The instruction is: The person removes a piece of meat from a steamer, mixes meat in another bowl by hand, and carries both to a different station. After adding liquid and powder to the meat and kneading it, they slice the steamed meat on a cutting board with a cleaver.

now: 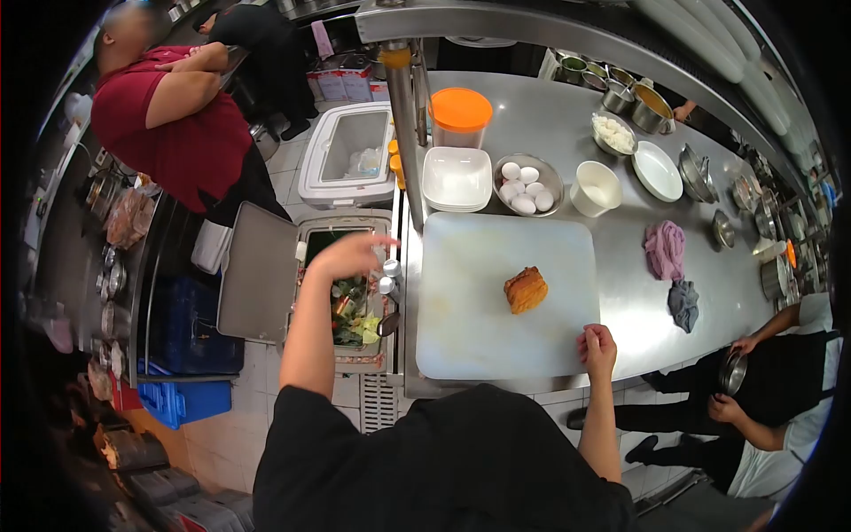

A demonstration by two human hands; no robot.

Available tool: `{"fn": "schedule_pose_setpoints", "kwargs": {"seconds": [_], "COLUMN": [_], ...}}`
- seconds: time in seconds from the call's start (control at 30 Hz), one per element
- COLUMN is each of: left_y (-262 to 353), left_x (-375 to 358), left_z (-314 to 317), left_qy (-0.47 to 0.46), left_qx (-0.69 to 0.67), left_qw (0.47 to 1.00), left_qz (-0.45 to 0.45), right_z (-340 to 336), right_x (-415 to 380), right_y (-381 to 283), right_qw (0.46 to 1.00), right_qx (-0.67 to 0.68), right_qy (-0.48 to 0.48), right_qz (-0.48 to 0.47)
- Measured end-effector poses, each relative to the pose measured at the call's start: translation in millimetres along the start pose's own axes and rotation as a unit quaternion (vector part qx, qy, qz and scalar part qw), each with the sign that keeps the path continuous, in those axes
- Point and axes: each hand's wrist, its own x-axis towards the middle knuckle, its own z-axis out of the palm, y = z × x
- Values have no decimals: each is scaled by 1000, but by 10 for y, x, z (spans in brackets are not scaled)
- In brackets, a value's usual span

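Our left hand (344, 257) spreads over the open bin (359, 362); our right hand (598, 348) curls at the board (474, 332), whether pinching we cannot tell; the browned food (526, 290) sits on the board, perhaps for easy reach.

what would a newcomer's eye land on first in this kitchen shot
Probably the browned block of food, near the middle of the white cutting board. Next might come the bright orange lid beyond the board's far left corner, then the eggs in a metal bowl just past its far edge.
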Motion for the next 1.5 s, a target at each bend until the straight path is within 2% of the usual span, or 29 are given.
{"fn": "schedule_pose_setpoints", "kwargs": {"seconds": [0.03, 0.1, 0.13, 0.2, 0.23, 0.33, 0.43, 0.5, 0.53, 0.67, 0.7, 0.77, 0.8, 0.83, 0.87, 0.9, 0.97, 1.0, 1.03, 1.07, 1.13, 1.2, 1.23, 1.27, 1.3, 1.37, 1.4, 1.43, 1.5], "left_y": [-25, -85, -105, -116, -115, -107, -115, 264, 589, 1350, 1532, 1850, 1943, 1971, 2051, 2065, 1957, 1949, 1929, 1857, 1592, 1096, 809, 620, 383, -69, -135, -241, -483], "left_x": [-102, -81, -23, 110, 164, 380, 617, 429, 187, -619, -840, -1220, -1346, -1405, -1459, -1492, -1548, -1592, -1621, -1657, -1719, -1725, -1720, -1661, -1537, -1213, -1031, -863, -552], "left_z": [146, 340, 413, 495, 476, 371, 122, -47, -63, 22, 142, 438, 590, 774, 962, 1204, 1404, 1468, 1541, 1608, 1661, 1579, 1571, 1604, 1658, 1831, 1914, 1921, 1823], "left_qy": [-64, 11, 9, 94, 95, 186, 269, 290, 279, 272, 268, 234, 204, 183, 117, 132, 142, 146, 149, 146, 153, 335, 404, 429, 424, 391, 402, 399, 421], "left_qx": [-61, -49, -50, 30, 31, 16, 33, 31, 20, 183, 215, 286, 324, 370, 389, 399, 421, 404, 386, 384, 249, 208, 151, 82, 80, -1, -32, -35, 129], "left_qw": [996, 997, 997, 990, 989, 982, 946, 938, 945, 892, 884, 870, 862, 838, 835, 826, 813, 811, 808, 810, 852, 842, 863, 887, 888, 918, 911, 911, 883], "left_qz": [-23, 54, 54, 100, 106, 29, 176, 190, 167, 312, 317, 327, 333, 357, 371, 375, 376, 398, 419, 420, 434, 368, 264, 150, 158, 61, 91, 92, 161], "right_z": [-1, -9, -3, 3, -2, 138, 419, 648, 758, 1238, 1367, 1620, 1733, 1839, 1882, 1862, 1803, 1763, 1704, 1616, 1480, 1192, 1024, 859, 704, 424, 336, 252, 161], "right_x": [16, 56, 55, 66, 83, 12, -184, -370, -434, -654, -678, -704, -766, -843, -880, -866, -832, -814, -793, -807, -846, -863, -874, -878, -902, -976, -986, -950, -831], "right_y": [-4, -38, -103, -117, -132, -215, -479, -799, -908, -1450, -1565, -1874, -2076, -2285, -2382, -2351, -2250, -2320, -2284, -2201, -1983, -2020, -2017, -1965, -1937, -1907, -1857, -1770, -1511], "right_qw": [1000, 1000, 1000, 999, 998, 998, 993, 992, 986, 945, 929, 887, 887, 842, 775, 775, 812, 805, 807, 816, 830, 844, 854, 865, 870, 929, 943, 944, 951], "right_qx": [2, 5, 9, 27, 47, 65, 77, 69, 52, 68, 80, 130, 128, 251, 368, 365, 313, 290, 288, 243, 194, 164, 132, 98, 97, -32, -90, -92, -182], "right_qy": [2, -3, -6, -10, -14, -19, -86, -102, -154, -317, -357, -443, -442, -468, -482, -483, -445, -447, -445, -469, -488, -487, -487, -480, -471, -368, -314, -311, -212], "right_qz": [4, 15, 16, 26, 35, 17, -29, -16, -29, -48, -56, 18, 18, 101, 180, 181, 214, 261, 262, 237, 188, 157, 128, 105, 104, -25, -63, -62, -132]}}
